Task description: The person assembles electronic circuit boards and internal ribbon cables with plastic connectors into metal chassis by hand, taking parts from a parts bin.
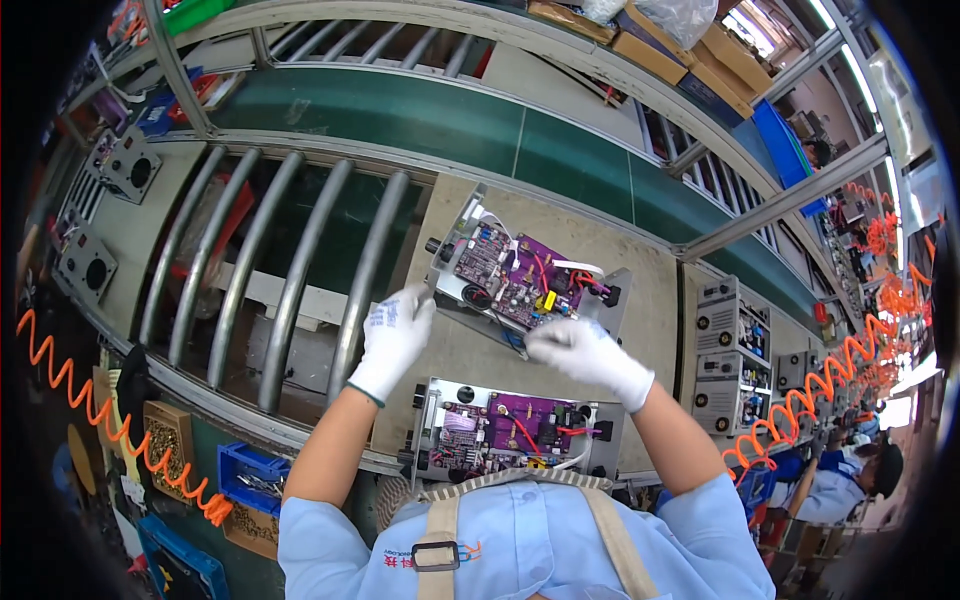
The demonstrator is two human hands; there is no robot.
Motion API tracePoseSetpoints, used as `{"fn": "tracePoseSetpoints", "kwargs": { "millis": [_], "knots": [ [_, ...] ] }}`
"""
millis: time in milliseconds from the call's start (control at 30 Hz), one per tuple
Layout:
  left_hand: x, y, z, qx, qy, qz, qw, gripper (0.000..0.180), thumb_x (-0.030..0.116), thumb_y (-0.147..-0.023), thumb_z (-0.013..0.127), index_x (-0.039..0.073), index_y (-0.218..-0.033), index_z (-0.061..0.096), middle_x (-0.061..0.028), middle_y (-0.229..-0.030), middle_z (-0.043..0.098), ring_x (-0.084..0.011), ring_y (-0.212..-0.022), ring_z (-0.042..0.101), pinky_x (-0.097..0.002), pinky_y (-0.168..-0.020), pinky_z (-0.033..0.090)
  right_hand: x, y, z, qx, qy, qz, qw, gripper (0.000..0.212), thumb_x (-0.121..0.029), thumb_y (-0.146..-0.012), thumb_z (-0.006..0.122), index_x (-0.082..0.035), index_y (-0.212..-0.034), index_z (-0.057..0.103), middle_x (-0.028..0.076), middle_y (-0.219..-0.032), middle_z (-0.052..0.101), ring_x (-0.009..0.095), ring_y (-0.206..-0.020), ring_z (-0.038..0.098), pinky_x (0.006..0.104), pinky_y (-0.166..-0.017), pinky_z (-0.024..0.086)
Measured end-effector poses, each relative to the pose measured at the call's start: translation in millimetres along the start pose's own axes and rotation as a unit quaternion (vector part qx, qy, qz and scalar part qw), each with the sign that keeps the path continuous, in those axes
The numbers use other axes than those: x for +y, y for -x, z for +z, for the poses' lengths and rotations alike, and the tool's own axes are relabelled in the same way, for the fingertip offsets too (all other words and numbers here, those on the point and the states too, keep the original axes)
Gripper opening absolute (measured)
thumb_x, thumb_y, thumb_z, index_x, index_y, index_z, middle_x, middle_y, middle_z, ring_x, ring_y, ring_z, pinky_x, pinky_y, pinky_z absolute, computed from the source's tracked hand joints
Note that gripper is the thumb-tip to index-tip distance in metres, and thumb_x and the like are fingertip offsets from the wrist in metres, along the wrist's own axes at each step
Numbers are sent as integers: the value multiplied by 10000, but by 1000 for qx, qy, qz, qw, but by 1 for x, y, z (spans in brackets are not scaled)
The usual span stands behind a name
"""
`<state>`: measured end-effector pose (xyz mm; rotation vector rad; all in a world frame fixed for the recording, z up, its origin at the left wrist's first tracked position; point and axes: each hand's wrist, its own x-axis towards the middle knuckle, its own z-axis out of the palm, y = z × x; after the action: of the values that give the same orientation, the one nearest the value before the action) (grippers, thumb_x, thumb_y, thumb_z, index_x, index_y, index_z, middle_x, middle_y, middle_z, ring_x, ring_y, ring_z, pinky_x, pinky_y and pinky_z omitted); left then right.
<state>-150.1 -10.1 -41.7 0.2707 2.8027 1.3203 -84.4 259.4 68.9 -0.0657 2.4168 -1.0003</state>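
Observation:
An open metal chassis (pixel 615 322) with purple circuit boards (pixel 535 275) sits tilted on the bench in front of me. My left hand (pixel 398 325), in a white glove, is at the chassis's left end panel, its fingers drawn together; whatever they grip is hidden. White-gloved too, my right hand (pixel 585 352) has its fingers curled together by the chassis's near edge. A dark blue wire (pixel 510 338) lies just left of those fingertips; I cannot make out what they hold. Closer to my body lies a second open chassis (pixel 600 455) with similar purple boards.
Metal rollers (pixel 290 260) run along the left. Beyond the bench stretches a green conveyor belt (pixel 400 115). Several finished-looking units (pixel 718 345) stand at right. Orange coiled hoses (pixel 800 395) hang on both sides. Lower left are a blue bin (pixel 250 475) and a box of small brass-coloured parts (pixel 170 440).

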Motion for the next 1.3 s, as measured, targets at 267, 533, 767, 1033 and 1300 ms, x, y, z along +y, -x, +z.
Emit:
{"fn": "tracePoseSetpoints", "kwargs": {
  "millis": [267, 533, 767, 1033, 1300],
  "knots": [
    [75, -22, 0, -188, -99, 252, 944, 372, 210, -946, 558, 137, -1308, 609, -149, -904, 727, -326, -846, 711, -456, -742, 557, -8, -32, 40, -101, 214, -37, 971, 538, -363, -903, 617, -92, -1365, 571, 218, -1353, 584, 375, -1219, 587, 455, -1027, 474],
    [60, -28, -18, -32, -94, 265, 959, 317, 141, -922, 553, 120, -1230, 623, -130, -860, 718, -302, -788, 710, -453, -678, 557, -29, -35, -7, -21, -423, -128, 897, 503, -129, -991, 609, 35, -1442, 458, 125, -1261, 657, 109, -989, 631, 256, -941, 502],
    [74, -42, -14, -101, 169, 141, 970, 455, 119, -945, 588, 44, -1391, 540, -172, -1277, 639, -240, -998, 687, -356, -848, 547, -15, -58, -5, 249, 78, -286, 922, 264, -110, -1006, 565, -14, -1234, 656, 57, -1033, 698, 86, -875, 623, 243, -812, 513],
    [97, -56, -38, -85, 156, 210, 961, 156, 104, -889, 652, 30, -1016, 707, -135, -997, 687, -284, -919, 685, -360, -821, 534, -36, -81, 9, 95, -292, -40, 951, 173, -177, -964, 667, -24, -1045, 657, 18, -873, 685, 53, -722, 621, 201, -573, 456],
    [100, -56, -51, -68, 160, 200, 964, 153, 100, -863, 668, 50, -1003, 706, -136, -1049, 689, -292, -981, 680, -368, -850, 524, -41, -65, 10, 39, -457, -100, 883, 226, -127, -1021, 577, -13, -1215, 602, 55, -995, 697, 77, -795, 659, 201, -629, 500]
  ]
}}
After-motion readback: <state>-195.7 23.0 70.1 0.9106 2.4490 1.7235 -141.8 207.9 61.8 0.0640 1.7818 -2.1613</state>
